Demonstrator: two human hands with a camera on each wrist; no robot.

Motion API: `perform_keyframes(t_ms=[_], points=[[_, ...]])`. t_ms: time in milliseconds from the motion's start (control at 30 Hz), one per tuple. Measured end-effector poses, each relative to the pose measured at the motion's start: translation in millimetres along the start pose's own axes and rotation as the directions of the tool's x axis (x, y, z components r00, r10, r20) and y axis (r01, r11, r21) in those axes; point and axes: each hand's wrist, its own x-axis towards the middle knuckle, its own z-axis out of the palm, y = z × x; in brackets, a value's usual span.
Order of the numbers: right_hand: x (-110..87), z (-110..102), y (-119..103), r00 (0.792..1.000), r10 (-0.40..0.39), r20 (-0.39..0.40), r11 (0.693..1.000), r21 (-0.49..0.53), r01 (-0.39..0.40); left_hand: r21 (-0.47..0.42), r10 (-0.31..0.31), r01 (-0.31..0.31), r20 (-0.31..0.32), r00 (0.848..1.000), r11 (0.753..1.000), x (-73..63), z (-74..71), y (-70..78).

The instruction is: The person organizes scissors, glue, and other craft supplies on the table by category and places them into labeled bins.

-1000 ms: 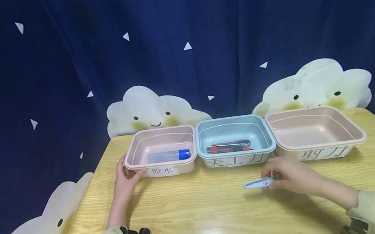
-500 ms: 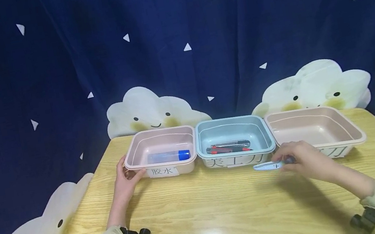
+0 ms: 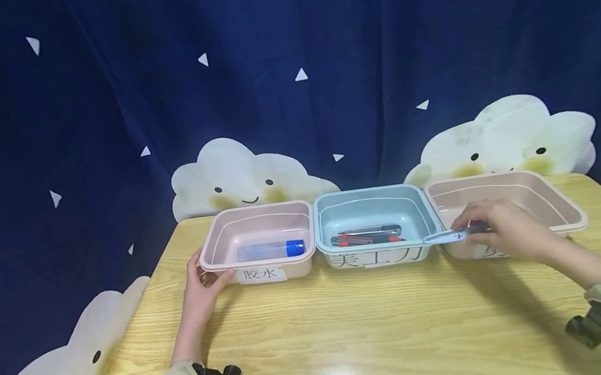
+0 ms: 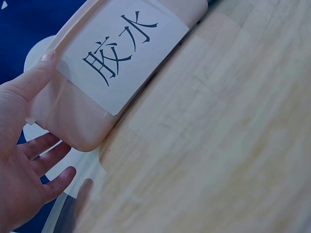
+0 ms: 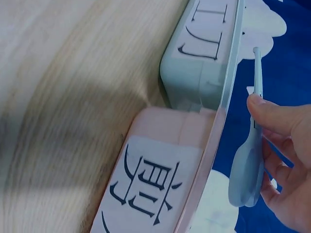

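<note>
In the head view, my left hand [image 3: 203,293] holds the front left corner of the left pink bin [image 3: 300,269]. The left wrist view has the thumb [image 4: 46,60] on its rim and the other fingers beside the corner. My right hand [image 3: 510,229] pinches light blue scissors [image 3: 445,236] over the front rim of the right pinkish bin [image 3: 564,198]. Seen from the right wrist, the scissors [image 5: 249,165] are edge-on, with the thumb against their middle.
Between the two pink bins stands a blue bin [image 3: 368,191] holding several box cutters [image 3: 370,237]. A glue bottle [image 3: 272,250] with a blue cap lies in the left bin. Paper labels [image 3: 260,275] mark the bin fronts. A dark blue curtain [image 3: 287,104] hangs behind the wooden table [image 3: 301,338].
My right hand has carried the scissors up and to the right, from over the table before the blue bin to the right bin's front rim. The left hand has stayed put.
</note>
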Motion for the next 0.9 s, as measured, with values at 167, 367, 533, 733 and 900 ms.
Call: perform_keyframes(t_ms=[167,367,533,733,900], points=[[0.0,-0.9,12.0,0.999,0.035,-0.007,0.999,0.000,-0.035,-0.003,-0.007,0.007,-0.007,1.000,1.000,-0.1,1.5,0.2],[1.9,-2.8,30.3,0.995,0.097,0.016,0.993,-0.066,-0.096,-0.012,-0.004,0.004,0.000,1.000,1.000,1.0,0.4,-1.3],[8.7,-4.8,47.9,0.992,0.118,0.052,0.986,-0.121,-0.111,-0.012,-0.002,0.002,0.004,1.000,1.000,0.1,-0.4,-1.5],[7.8,-3.9,63.6,0.981,0.176,0.083,0.962,-0.225,-0.154,-0.015,-0.003,0.004,0.009,1.000,1.000,-1.7,1.4,-1.3],[9.8,-3.2,74.9,0.966,0.237,0.104,0.957,-0.197,-0.213,-0.010,0.014,-0.014,0.006,1.000,1.000,0.5,0.5,-1.6]])
